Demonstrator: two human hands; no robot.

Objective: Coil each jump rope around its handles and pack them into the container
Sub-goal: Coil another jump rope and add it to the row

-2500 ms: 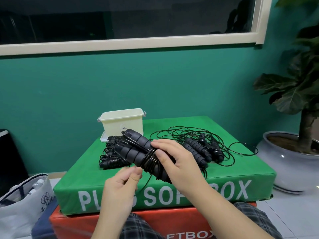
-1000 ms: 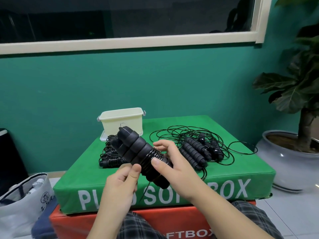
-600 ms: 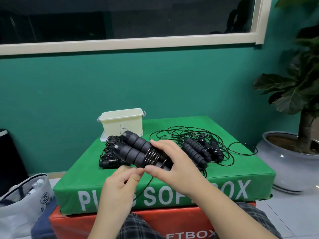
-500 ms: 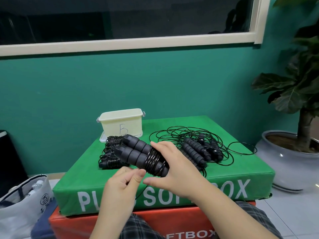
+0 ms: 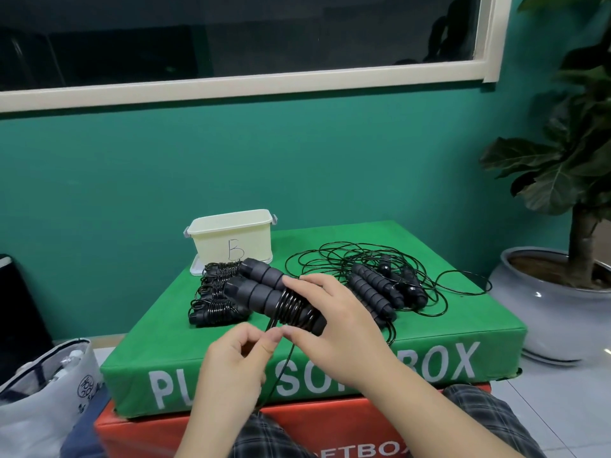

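Centre of frame: right hand (image 5: 334, 320) wrapped over the near end of a pair of black handles (image 5: 261, 290), fingers curled across the top, thumb underneath; firm hold. Handles side by side, slanting from lower right up toward upper left, raised just above the green soft box (image 5: 429, 328). Black cord (image 5: 292, 305) wound in tight turns round both handles next to the right hand, one loose strand dropping from the coil down toward the bottom of the frame.

Lower centre: left hand (image 5: 231, 361) below the handles, thumb and forefinger pinched narrow on that loose strand, remaining fingers curled.

Left of centre on the green top: finished bundles (image 5: 215, 297) of coiled rope, stacked close together, partly behind the held handles. Count not clear.

Behind the bundles, at the far left corner of the green top: cream container (image 5: 231, 236), open, marked "B" on the front wall, seated on its lid.

Right of centre on the green top: uncoiled ropes (image 5: 380, 279), cords spread in loose loops, handles lying among them.

Beneath the green box: orange box (image 5: 198, 434). Far right: potted plant (image 5: 562, 193) on the floor. Lower left: white bag (image 5: 43, 385).
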